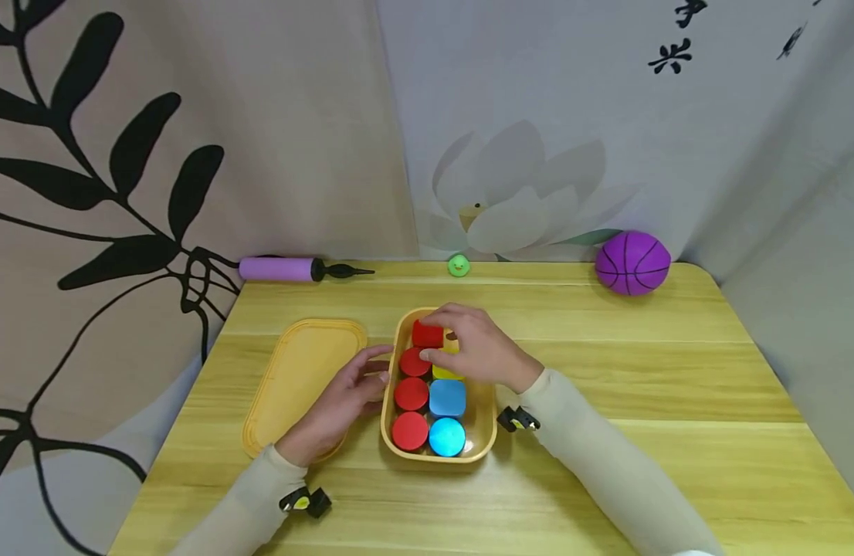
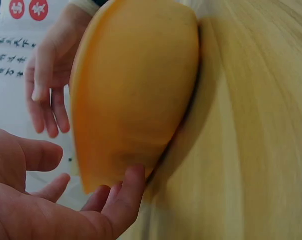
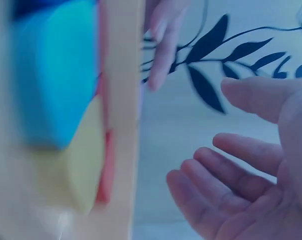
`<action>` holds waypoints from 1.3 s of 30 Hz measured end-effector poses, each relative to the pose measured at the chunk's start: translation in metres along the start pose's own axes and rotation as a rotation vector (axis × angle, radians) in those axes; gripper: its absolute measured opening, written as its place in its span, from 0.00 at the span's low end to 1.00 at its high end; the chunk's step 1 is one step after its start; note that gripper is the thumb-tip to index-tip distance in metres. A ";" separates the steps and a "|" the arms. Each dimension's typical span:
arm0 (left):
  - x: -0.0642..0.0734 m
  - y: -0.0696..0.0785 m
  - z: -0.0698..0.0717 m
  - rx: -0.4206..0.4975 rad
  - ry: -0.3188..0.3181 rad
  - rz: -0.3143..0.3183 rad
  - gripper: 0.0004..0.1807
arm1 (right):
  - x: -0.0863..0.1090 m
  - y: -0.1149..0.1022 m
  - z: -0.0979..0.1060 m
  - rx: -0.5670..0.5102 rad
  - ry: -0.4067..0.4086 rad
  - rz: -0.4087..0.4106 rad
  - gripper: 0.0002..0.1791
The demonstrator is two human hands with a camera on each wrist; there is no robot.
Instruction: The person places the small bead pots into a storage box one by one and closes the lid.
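Observation:
A yellow plastic box (image 1: 481, 413) stands on the table, holding red round blocks (image 1: 411, 394), a red block (image 1: 427, 334) at its far end, a yellow block (image 1: 446, 372) and two blue blocks (image 1: 448, 398). Over the box's far end hovers my right hand (image 1: 479, 344), thumb and fingers spread apart with nothing between them; it partly covers the yellow block. My left hand (image 1: 343, 398) is at the box's left side, fingers loosely bent. In the left wrist view one fingertip (image 2: 134, 175) meets the box's outer wall (image 2: 135, 75).
The box's yellow lid (image 1: 298, 378) lies flat to the left, partly behind my left hand. Along the back edge are a purple hand pump (image 1: 277, 269), a small green ball (image 1: 459, 266) with a face and a purple basketball-patterned ball (image 1: 632, 263). Printed curtains hang behind.

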State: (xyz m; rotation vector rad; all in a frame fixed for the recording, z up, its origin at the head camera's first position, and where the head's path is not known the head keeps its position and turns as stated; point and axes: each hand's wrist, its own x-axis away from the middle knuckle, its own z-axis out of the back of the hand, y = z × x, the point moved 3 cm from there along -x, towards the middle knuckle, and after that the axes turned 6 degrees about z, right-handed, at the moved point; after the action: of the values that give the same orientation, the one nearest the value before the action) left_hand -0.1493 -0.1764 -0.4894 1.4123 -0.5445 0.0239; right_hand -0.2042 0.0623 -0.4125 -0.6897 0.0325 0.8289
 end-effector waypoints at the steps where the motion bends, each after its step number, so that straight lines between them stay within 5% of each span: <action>1: 0.003 0.001 0.002 0.011 0.004 -0.003 0.27 | 0.000 -0.006 0.000 -0.014 0.000 0.008 0.27; 9: 0.032 -0.001 0.029 -0.036 0.055 -0.043 0.28 | -0.004 -0.041 -0.023 -0.160 0.000 0.013 0.27; 23: 0.075 -0.015 0.101 -0.122 0.277 -0.104 0.30 | -0.016 -0.092 -0.081 -0.427 0.037 -0.157 0.28; 32: 0.081 -0.035 0.140 -0.308 0.466 -0.066 0.29 | -0.023 -0.104 -0.121 -0.464 0.029 -0.217 0.36; 39: 0.084 -0.046 0.157 -0.400 0.535 -0.026 0.26 | -0.024 -0.115 -0.146 -0.541 -0.006 -0.314 0.42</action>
State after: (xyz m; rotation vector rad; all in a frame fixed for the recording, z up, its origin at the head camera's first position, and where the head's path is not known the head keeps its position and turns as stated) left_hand -0.1147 -0.3568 -0.4919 0.9652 -0.0762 0.2514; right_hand -0.1072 -0.0920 -0.4569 -1.1667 -0.3089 0.5336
